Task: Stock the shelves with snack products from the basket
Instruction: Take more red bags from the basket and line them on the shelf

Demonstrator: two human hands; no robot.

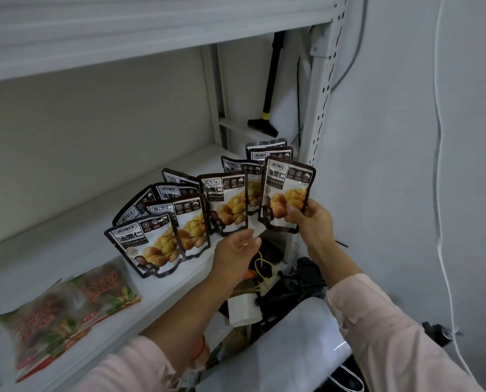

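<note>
Right hand (pixel 309 219) pinches a chestnut pouch (pixel 287 190) by its lower edge, left hand (pixel 236 247) loose-fingered by the neighbouring pouch (pixel 226 202); stand it upright on the shelf (pixel 66 250), right end, nudging nothing over.

Snack pouches (pixel 226 203): dark brown borders, white panels, golden chestnut print. Shelf (pixel 66 250): white. Sleeves (pixel 377 329): pale pink.

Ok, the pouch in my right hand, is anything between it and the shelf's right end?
Nothing visible. The pouch in the right hand is at the shelf front, right of the neighbouring pouch by the left hand. More pouches stand behind; the held pouch hides the spot under it.
</note>
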